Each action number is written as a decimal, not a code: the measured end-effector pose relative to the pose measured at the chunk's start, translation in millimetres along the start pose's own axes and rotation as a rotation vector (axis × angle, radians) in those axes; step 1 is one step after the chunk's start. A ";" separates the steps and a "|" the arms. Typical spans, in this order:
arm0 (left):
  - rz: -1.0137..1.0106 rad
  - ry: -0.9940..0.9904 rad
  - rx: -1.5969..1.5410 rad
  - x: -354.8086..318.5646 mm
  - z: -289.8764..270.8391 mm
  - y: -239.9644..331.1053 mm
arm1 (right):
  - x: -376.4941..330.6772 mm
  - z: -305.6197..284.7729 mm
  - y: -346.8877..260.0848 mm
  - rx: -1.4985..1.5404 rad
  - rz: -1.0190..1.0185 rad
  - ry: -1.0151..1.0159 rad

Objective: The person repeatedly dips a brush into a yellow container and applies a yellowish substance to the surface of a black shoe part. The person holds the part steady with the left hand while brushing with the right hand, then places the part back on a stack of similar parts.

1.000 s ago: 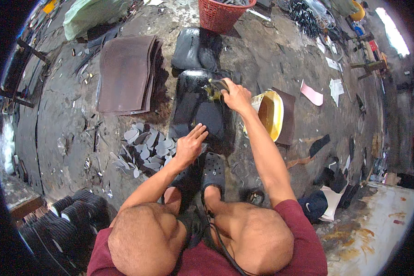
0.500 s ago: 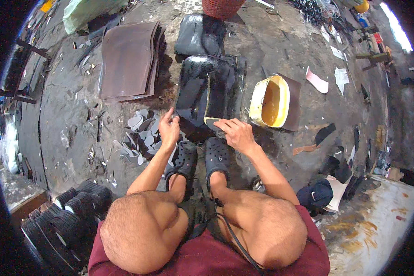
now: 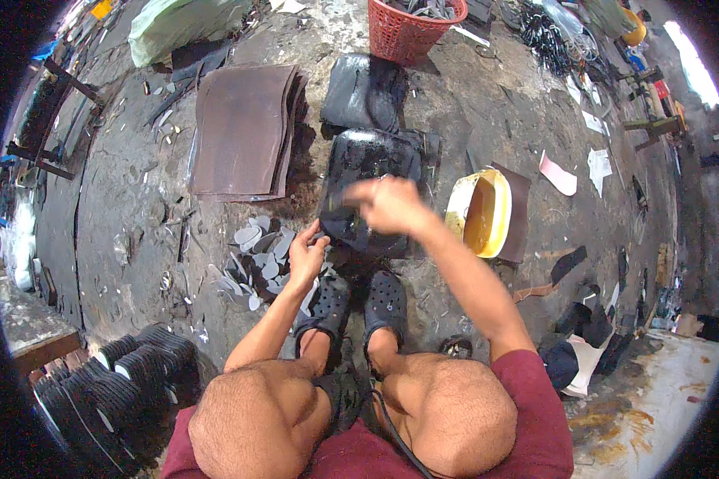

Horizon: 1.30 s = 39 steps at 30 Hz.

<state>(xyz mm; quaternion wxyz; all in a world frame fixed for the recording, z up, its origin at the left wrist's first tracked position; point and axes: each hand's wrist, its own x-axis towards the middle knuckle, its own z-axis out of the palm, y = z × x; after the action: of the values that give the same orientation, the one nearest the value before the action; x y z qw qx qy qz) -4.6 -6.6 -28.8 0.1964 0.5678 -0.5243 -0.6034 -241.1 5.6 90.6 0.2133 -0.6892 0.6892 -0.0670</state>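
Observation:
In front of my feet lies a shiny wet-looking black sheet on top of another dark sheet. My left hand is closed, thumb and fingers pinching the near left corner of the black sheet. Over the middle of that sheet is my right hand, its fingers pointing left and smeared by motion. Whether they grip anything is unclear. To the right stands a white-and-yellow tub with amber liquid inside, on a brown sheet. Just beyond the black sheet lies a second black piece.
Brown sheets are stacked at the left, with loose grey oval cutouts nearer me. A red basket stands at the far side. Black sole-shaped pieces fill the lower left. Scraps lie at right, including a pink one.
My right hand has gone from the sheet's near edge, where it held a dark flat piece, to over its middle. My left hand stays at the left corner. The view has tilted farther away.

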 end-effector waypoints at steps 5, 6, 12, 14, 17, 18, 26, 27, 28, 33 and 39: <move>0.033 -0.035 0.013 1.2 5.3 4.4 | 63.5 -38.3 78.7 -0.041 0.291 0.187; 0.027 -0.038 -0.020 1.4 5.4 4.5 | 65.1 -29.8 77.3 -0.062 0.285 0.143; -0.058 -0.029 -0.115 -14.0 -7.5 15.0 | 7.8 14.7 24.8 0.003 0.147 0.021; -0.057 -0.045 -0.053 -15.9 -1.0 21.2 | -21.7 33.9 17.2 -0.019 0.069 0.100; -0.111 -0.071 -0.114 -17.0 -3.1 20.1 | -55.2 47.7 -15.1 -0.011 0.026 0.178; -0.053 -0.060 -0.090 -12.7 -6.1 8.8 | -63.0 56.6 -22.7 -0.033 0.018 0.177; -0.074 -0.108 -0.074 -17.1 -5.7 15.1 | -111.1 99.9 -34.6 -0.204 -0.109 0.367; -0.073 -0.105 -0.081 -18.7 -6.4 14.9 | -113.7 103.2 -35.4 -0.212 -0.115 0.367; -0.068 -0.104 -0.087 -20.0 -6.2 18.1 | -115.6 104.7 -35.7 -0.222 -0.120 0.372; -0.072 -0.069 -0.123 -26.4 -3.2 30.3 | -127.1 109.4 -31.8 -0.112 -0.086 0.303; -0.158 -0.049 -0.541 -23.5 4.2 47.1 | -135.9 -19.6 -32.8 0.907 0.119 0.739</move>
<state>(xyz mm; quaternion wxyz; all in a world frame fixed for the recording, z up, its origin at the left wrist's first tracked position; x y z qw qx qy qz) -18.6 -2.9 21.9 0.2806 0.5191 -0.3028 -0.7484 -224.1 133.2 148.3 0.2361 -0.4200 0.6579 -0.5788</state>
